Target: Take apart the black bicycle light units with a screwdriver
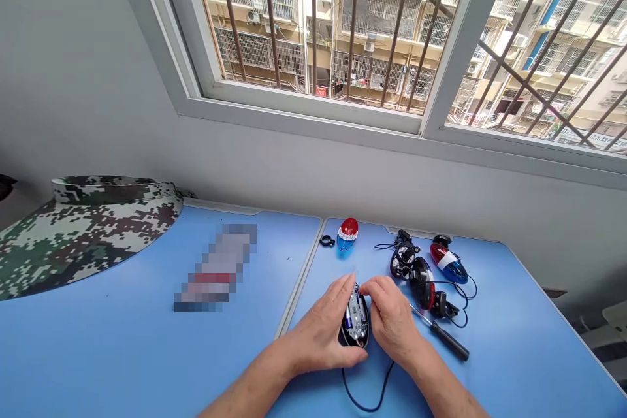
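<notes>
An opened bicycle light unit (pixel 356 320) with an oval black shell lies on the blue table, its circuit board and batteries showing. My left hand (pixel 324 325) is wrapped around its left side, thumb at the near end and fingers at the far end. My right hand (pixel 392 313) is closed, its fingertips pinched at the unit's upper right edge; what they hold, if anything, is hidden. A black cable (pixel 367 409) loops on the table below the unit. A screwdriver (pixel 448 339) with a black handle lies right of my right hand, its shaft pointing toward it.
A red and blue light cover (pixel 347 235) and a black ring clamp (pixel 327 241) stand farther back. Several wired bicycle lights (pixel 422 281) cluster at right, one red, white and blue (pixel 449 262). A camouflage visor (pixel 98 228) and a blurred-out flat object (pixel 215 268) lie left. A barred window is behind.
</notes>
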`<state>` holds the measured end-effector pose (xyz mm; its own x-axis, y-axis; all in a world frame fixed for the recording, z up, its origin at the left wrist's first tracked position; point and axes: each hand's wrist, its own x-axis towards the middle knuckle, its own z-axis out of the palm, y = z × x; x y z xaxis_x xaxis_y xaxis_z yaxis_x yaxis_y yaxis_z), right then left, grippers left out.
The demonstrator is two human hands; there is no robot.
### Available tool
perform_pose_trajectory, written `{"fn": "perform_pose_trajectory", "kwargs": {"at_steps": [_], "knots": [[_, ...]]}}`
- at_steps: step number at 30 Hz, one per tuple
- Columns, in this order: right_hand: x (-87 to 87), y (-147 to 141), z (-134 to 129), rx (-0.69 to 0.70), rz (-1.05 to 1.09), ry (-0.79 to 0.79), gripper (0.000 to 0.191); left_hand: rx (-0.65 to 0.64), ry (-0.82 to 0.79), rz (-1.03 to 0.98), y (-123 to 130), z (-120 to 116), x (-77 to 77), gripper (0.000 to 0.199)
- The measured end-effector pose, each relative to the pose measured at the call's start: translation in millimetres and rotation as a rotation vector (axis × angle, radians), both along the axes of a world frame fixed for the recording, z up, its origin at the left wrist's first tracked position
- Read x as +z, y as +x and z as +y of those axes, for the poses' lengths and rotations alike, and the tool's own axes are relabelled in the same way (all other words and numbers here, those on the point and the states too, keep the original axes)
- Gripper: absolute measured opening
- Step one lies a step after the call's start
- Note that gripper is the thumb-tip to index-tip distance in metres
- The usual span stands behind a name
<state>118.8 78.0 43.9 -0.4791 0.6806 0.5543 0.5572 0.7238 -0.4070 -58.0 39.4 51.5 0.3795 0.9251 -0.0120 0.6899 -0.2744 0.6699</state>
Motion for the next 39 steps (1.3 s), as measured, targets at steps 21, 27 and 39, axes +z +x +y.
{"fn": "perform_pose_trajectory", "kwargs": {"at_steps": [21,27,39], "knots": [[-8.6,-9,2,-0.038,0.094,-0.034,0.029,-0.036,0.113,-0.042,6,-3,-2.6,0.111],[-8.1,-9,3,-0.050,0.091,-0.029,0.026,-0.058,0.103,-0.032,8,-3,0.2,0.108],[-6.2,-11,2,-0.084,0.063,0.005,0.022,-0.087,0.140,-0.070,11,-1,3.0,0.099]]}}
